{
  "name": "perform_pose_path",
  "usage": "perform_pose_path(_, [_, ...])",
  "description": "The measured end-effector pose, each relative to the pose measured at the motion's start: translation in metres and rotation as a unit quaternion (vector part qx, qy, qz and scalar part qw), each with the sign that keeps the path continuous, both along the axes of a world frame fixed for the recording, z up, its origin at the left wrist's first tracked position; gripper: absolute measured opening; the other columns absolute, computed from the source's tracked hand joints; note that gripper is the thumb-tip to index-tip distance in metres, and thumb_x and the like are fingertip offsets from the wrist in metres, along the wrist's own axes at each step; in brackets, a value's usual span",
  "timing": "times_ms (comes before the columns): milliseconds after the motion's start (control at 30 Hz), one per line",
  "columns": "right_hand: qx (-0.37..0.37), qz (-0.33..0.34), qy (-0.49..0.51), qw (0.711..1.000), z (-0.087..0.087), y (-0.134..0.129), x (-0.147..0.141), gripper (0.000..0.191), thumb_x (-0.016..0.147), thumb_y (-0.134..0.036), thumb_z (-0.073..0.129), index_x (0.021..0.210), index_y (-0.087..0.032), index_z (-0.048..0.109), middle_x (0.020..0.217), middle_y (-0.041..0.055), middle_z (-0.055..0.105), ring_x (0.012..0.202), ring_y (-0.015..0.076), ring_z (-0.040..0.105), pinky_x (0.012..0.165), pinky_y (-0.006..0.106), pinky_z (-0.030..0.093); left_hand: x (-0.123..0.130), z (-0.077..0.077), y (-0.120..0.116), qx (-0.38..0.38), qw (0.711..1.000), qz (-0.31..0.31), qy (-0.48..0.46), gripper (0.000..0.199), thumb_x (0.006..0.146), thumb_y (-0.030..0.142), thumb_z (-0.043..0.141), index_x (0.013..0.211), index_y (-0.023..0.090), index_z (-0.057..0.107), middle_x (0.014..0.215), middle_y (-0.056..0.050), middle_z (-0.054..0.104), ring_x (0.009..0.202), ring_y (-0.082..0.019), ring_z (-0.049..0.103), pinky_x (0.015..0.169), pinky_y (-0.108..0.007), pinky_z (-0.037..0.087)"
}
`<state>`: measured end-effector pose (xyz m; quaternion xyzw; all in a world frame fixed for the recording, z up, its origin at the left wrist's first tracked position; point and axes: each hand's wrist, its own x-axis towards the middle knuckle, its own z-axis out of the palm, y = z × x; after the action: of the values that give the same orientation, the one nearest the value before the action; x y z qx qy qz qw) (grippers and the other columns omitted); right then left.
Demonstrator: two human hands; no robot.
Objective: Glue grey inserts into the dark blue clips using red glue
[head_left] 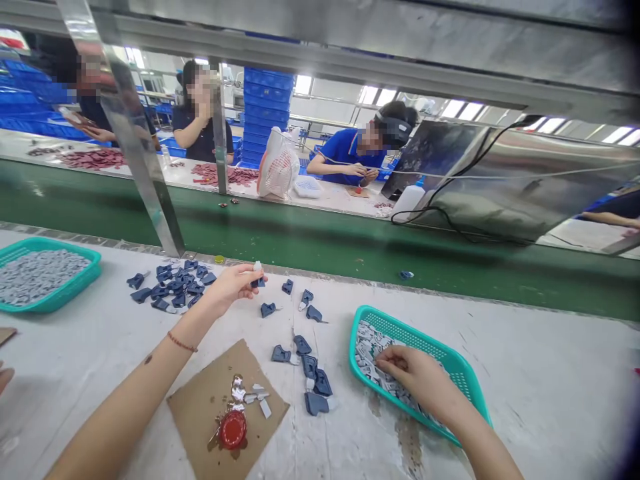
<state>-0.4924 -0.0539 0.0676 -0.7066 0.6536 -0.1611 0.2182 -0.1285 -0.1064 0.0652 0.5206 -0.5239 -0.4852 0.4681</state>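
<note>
My left hand [239, 283] pinches a small dark blue plastic part [259, 282] with a whitish tip, held above the white table. More blue parts [175, 288] lie piled beside that hand, and several others [310, 367] are scattered in the middle. My right hand [415, 370] reaches into a teal basket [463, 367] full of small light grey plastic pieces [369, 343]. Its fingers are pressed together on the pieces; what is between them is hidden. Between my arms lies a cardboard sheet [195, 407] bearing a red round cap [233, 429], shiny wet spills and a few grey pieces [264, 405].
Another teal basket [93, 270] of grey pieces stands at the left, near another person's fingers [5, 377]. A green belt [320, 233] runs behind the table, with a metal post [145, 167] at its near edge. Several people work across it, near a white bottle [410, 200].
</note>
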Motion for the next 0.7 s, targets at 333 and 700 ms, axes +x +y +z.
perform_pose_path(333, [-0.050, -0.099, -0.128, 0.986, -0.010, 0.023, -0.009, 0.042, 0.065, -0.060, 0.064, 0.077, -0.020, 0.071, 0.085, 0.0108, 0.076, 0.082, 0.0303, 0.071, 0.070, 0.035, 0.057, -0.004, -0.023, 0.022, -0.037, 0.973, -0.042, -0.225, 0.023, 0.072, 0.034, 0.066, 0.089, 0.019, 0.061, 0.082, -0.001, 0.064, 0.075, -0.019, 0.056, 0.066, -0.028, 0.041])
perform_pose_path(700, [-0.025, -0.044, -0.102, 0.994, -0.016, 0.049, -0.011, 0.044, 0.073, -0.064, 0.063, 0.077, -0.022, 0.073, 0.087, 0.0096, 0.076, 0.085, 0.0299, 0.070, 0.074, 0.036, 0.057, -0.029, -0.046, 0.016, -0.086, 0.925, -0.101, -0.355, 0.028, 0.081, 0.029, 0.056, 0.106, 0.019, 0.062, 0.101, -0.010, 0.071, 0.090, -0.028, 0.065, 0.076, -0.034, 0.047])
